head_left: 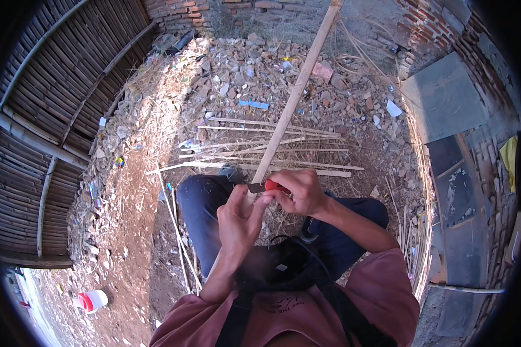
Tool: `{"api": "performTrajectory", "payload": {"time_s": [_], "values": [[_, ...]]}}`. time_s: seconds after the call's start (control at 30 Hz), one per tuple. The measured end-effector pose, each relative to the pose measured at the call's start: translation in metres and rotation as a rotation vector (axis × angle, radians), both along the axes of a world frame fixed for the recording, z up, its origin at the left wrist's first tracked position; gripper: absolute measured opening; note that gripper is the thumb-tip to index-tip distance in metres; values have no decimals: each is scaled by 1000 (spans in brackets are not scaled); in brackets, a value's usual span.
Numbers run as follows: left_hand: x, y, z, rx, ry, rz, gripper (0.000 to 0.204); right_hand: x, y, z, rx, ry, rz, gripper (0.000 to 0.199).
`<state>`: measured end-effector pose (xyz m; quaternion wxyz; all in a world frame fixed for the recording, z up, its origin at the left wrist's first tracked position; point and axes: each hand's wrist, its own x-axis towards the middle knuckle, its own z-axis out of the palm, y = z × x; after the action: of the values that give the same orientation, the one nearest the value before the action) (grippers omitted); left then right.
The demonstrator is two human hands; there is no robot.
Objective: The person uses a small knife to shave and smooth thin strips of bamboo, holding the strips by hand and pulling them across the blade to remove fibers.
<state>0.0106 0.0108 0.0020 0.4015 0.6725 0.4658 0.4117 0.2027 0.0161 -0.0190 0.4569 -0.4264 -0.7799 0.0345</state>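
Note:
My right hand (302, 192) is closed around the red handle of a small knife (270, 185). Its short dark blade points left, lying across the near end of a long bamboo strip (292, 104). That strip slopes away from my hands toward the far wall. Below the blade, my left hand (237, 225) is closed, thumb and forefinger at the strip's near end; its other fingers are partly hidden. My right thumb comes close to the left fingertips. Several thinner pale bamboo strips (266, 165) lie in a loose pile on the ground beyond my crossed legs.
Rubble (237, 81) covers the ground up to a brick wall (179, 17). A bamboo slat wall (58, 75) stands left, and grey panels (446, 98) lean at right. A red-and-white container (92, 301) lies at lower left. More strips (179, 243) lie beside my left leg.

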Motion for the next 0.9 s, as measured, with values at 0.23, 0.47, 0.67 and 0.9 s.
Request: {"api": "performTrajectory", "payload": {"time_s": [0.23, 0.47, 0.67, 0.9], "values": [[3, 1, -3, -16, -36, 21, 28, 2, 3, 8, 48, -47, -22, 23], [-1, -5, 11, 19, 36, 17, 27, 3, 2, 14, 75, -78, 4, 26], [-4, -9, 7, 19, 35, 7, 25, 3, -1, 15, 109, -105, 6, 31], [-2, -13, 12, -23, -37, 30, 19, 3, -2, 15, 120, -129, -3, 32]]}}
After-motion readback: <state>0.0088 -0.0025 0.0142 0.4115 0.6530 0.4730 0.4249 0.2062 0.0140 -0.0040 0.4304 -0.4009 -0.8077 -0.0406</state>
